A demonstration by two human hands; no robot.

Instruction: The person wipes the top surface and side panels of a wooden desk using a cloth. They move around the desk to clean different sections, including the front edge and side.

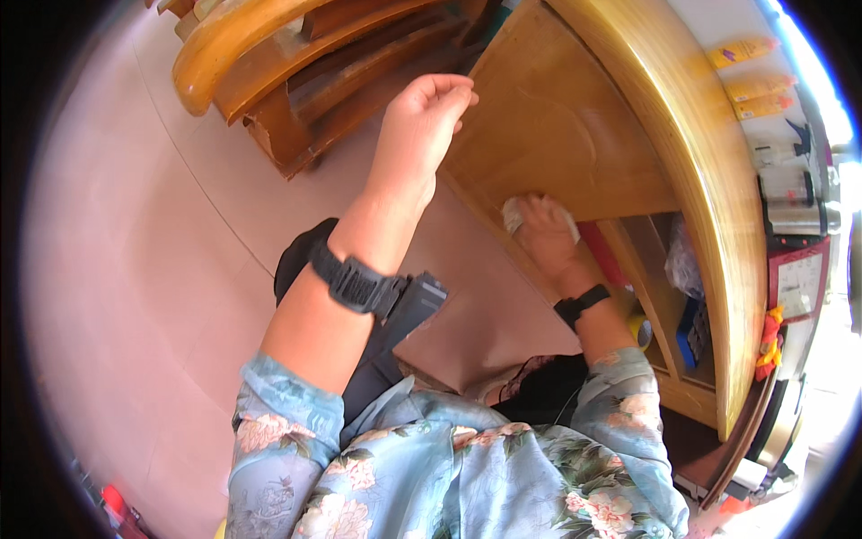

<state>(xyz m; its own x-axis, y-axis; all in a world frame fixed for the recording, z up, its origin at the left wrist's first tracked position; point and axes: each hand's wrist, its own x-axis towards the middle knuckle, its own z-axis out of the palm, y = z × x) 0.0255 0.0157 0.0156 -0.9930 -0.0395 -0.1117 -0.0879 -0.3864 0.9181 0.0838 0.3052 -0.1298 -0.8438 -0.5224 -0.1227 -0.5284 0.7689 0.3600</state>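
My left hand (429, 108) is raised in the upper middle, fingers curled towards the thumb; I cannot make out anything in it. A black strap with a dark device sits on that forearm. My right hand (545, 236), slightly blurred, presses a white cloth (514, 215) against the lower part of a wooden cabinet panel (566, 128). A black band is round the right wrist. Beside this hand, the cabinet's open shelves (643, 269) hold a plastic bag (683, 263), a blue item (688, 333) and a roll of yellow tape (641, 331).
A wooden slatted bench (289, 101) stands at the upper left, near the cabinet. Pinkish floor tiles (155, 222) spread below. Yellow bottles (744, 52), a steel kettle-like vessel (794, 219) and a red-framed card (800, 283) are beyond the cabinet's top edge (700, 175) on the right.
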